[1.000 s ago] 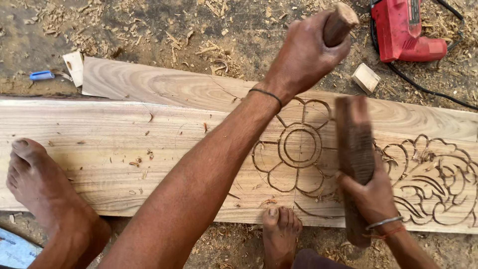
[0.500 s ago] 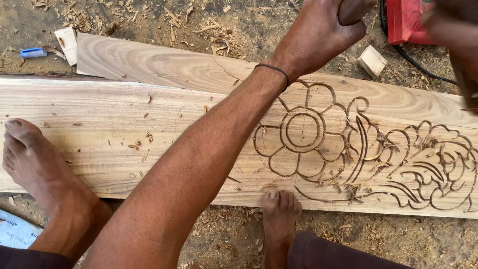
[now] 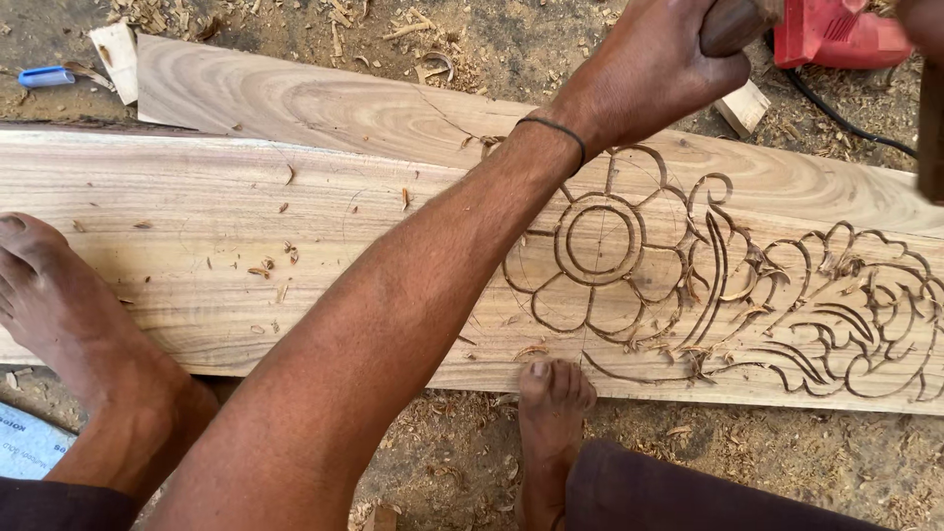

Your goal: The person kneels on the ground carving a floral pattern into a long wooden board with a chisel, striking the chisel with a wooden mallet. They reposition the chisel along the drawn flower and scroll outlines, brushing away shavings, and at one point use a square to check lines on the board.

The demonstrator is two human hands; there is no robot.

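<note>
**Carving a flower plank, handle in left hand**

While both bare feet brace it, the long pale wooden plank with a carved flower-and-scroll pattern [image 3: 295,246] lies flat on the sawdust-strewn ground [image 3: 442,462]. Left hand [image 3: 649,74] reaches across it, grip closed around a dark rounded wooden handle [image 3: 733,22] at the top edge, just above the flower. Right hand [image 3: 924,20] barely in view at the corner; grip state cannot be told. Red power tool [image 3: 836,34] and small wood offcut [image 3: 744,106] lie just beyond.

left arm stretched fwd, left hand [image 3: 654,74] fisted, right hand barely in view
</note>
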